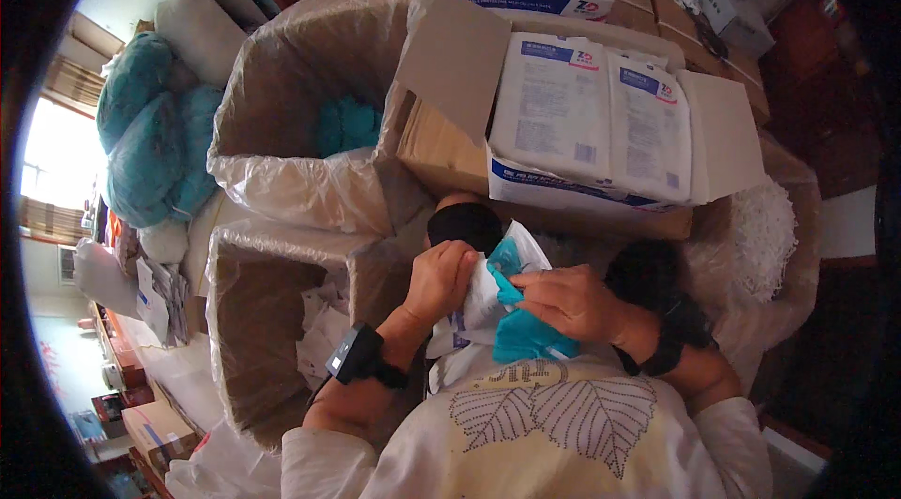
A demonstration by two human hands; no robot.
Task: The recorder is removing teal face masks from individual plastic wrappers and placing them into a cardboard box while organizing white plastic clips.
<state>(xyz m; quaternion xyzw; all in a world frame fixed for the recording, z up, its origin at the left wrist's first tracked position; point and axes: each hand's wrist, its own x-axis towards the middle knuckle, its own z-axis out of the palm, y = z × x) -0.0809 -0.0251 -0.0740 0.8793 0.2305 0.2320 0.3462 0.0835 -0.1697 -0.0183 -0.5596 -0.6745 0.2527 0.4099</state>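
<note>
My left hand grips the edge of a white plastic packet held in front of my chest. My right hand pinches a teal folded cloth piece that sticks out of the same packet. Both hands touch the packet, close together. A black band sits on each wrist. Beyond the hands stands an open cardboard box filled with white flat packs with blue print.
At left, a box lined with clear plastic holds teal pieces. A second lined box below it holds white empty wrappers. Teal bundles are stacked far left. Shredded white material lies at right.
</note>
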